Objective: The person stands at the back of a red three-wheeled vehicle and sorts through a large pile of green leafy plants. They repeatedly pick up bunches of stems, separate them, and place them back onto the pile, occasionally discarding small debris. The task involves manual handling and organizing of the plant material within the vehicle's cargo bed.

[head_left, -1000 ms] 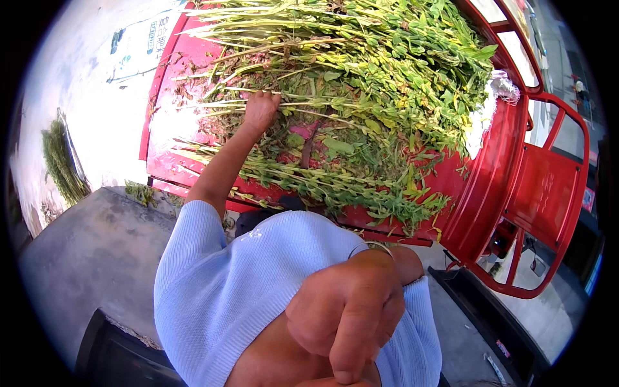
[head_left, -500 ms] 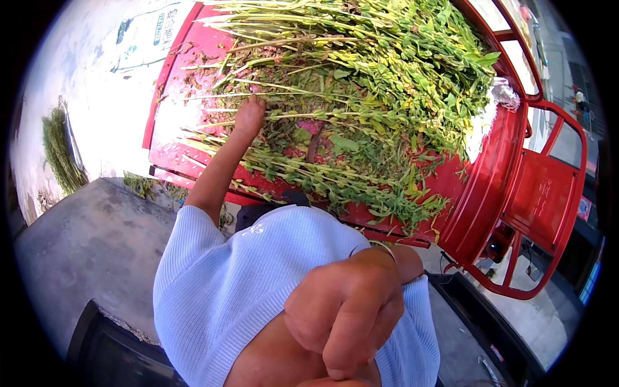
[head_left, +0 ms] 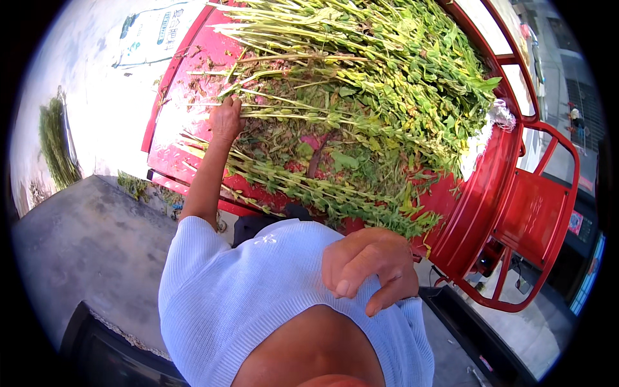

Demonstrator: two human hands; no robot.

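Ground, far left: pale concrete [head_left: 97,109], bleached by hard sunlight. Floor, near left: smooth grey concrete slab [head_left: 97,238], shaded and darkly mottled. Sack, far left: flat, white, with blue-green print [head_left: 149,39], lying on the pale concrete. Fixture, right: red-painted metal panel in a rounded tubular frame [head_left: 532,209]. Object, near right: long black straight-edged trough-like form [head_left: 477,335], kind unclear. Object, near left: black-edged form [head_left: 109,351], partly cut off. Strip, right edge: bright blue, lined [head_left: 589,274], possibly a window.

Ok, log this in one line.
left hand: on green leafy stalks, grip unclear | right hand: loosely curled before blue knit sweater, no object visible | stalks: on red metal cargo bed
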